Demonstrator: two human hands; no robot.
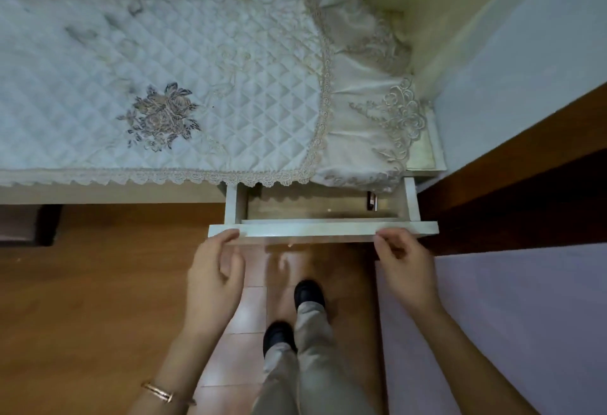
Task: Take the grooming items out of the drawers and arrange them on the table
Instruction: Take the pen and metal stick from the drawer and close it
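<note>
Pale wooden drawer front (323, 229): we clamp left hand (215, 270) and right hand (402, 261) fingers on its two ends so it slides straight, baring a small dark item (372, 201) inside.

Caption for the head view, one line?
The left hand and right hand grip the open drawer below the covered table; a small dark item lies inside.
</note>
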